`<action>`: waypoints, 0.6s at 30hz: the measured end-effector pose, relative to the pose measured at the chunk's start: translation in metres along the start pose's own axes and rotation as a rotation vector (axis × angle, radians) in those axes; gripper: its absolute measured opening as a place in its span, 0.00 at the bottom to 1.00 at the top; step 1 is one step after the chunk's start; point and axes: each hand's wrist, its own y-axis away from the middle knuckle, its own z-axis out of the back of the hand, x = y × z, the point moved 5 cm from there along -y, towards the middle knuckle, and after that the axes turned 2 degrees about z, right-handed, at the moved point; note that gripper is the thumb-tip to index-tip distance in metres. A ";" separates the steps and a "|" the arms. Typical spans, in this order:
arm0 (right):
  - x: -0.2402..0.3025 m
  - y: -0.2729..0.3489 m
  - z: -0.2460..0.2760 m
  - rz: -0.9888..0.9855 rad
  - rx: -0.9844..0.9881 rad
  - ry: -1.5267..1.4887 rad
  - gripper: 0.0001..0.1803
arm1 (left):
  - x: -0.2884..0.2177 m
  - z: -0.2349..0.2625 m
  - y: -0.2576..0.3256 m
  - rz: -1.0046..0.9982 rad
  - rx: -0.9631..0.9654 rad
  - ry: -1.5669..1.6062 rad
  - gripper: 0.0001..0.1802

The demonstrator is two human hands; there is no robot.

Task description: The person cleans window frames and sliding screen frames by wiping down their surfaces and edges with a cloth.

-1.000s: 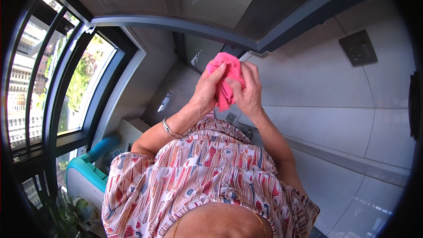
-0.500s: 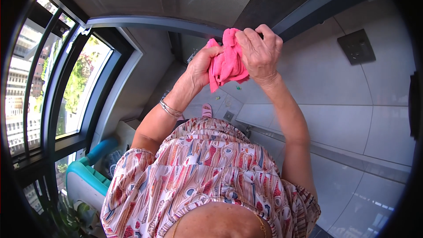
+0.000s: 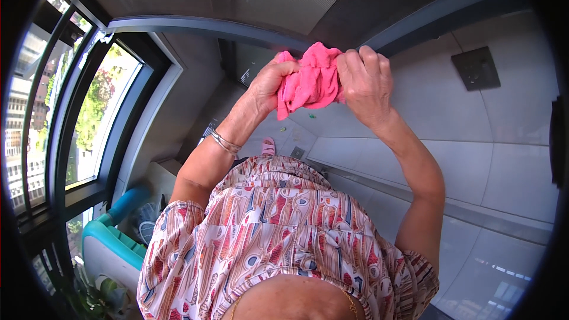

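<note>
A bunched pink cloth (image 3: 313, 82) is stretched between my two hands, in front of a dark frame rail at the upper middle. My left hand (image 3: 271, 83) grips its left side, thumb pressed on the fabric. Curled over its right end are the fingers of my right hand (image 3: 366, 83). Part of the cloth is hidden inside both fists, and a loose fold hangs below the left one.
A curved dark rail (image 3: 195, 25) crosses just beyond the cloth. Barred windows (image 3: 98, 118) are on the left, above a teal-rimmed tub (image 3: 109, 234) and a green plant (image 3: 106, 296). A dark socket plate (image 3: 476, 69) sits on the tiled wall at right.
My right hand has moved a little to the right and down, drawing the cloth wider. The left hand keeps its grip, shifted slightly left.
</note>
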 end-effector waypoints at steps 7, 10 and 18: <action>0.010 -0.010 -0.001 -0.179 -0.129 -0.184 0.12 | 0.003 0.007 -0.005 -0.054 -0.008 -0.057 0.09; 0.003 -0.006 0.003 -0.154 -0.034 -0.164 0.11 | 0.001 0.004 -0.001 -0.037 0.000 -0.081 0.09; 0.030 0.024 0.007 -0.245 0.037 -0.808 0.06 | 0.026 0.017 0.008 -0.017 0.053 0.050 0.15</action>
